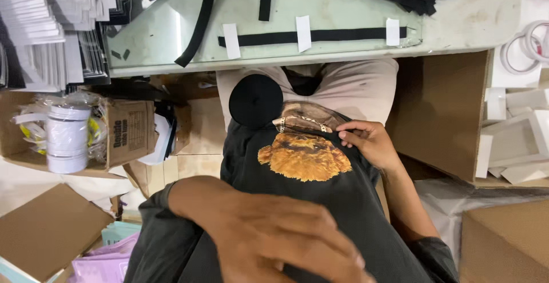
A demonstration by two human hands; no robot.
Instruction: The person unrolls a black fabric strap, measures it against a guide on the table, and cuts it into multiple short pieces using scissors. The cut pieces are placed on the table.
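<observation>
I look down at my own dark shirt point(320, 203), which has an orange-brown bear print point(303, 156). My right hand point(369, 143) lies on the shirt beside the print, its bent fingers pinching the fabric near the hem. Close to the camera, my left hand point(274, 237) lies flat across my chest with the fingers spread and nothing in it. A round black disc point(255, 100) sits on my lap on the beige trousers point(360, 86). On the glass-topped table point(343, 8) ahead, a black strip point(320, 35) is held down by three white tape pieces.
Loose black straps point(200, 23) trail over the table. A cardboard box point(128, 131) with white tape rolls point(67, 137) stands at the left, under stacked white cards point(40, 26). White trays point(514, 140) and cardboard sheets point(440, 111) are at the right.
</observation>
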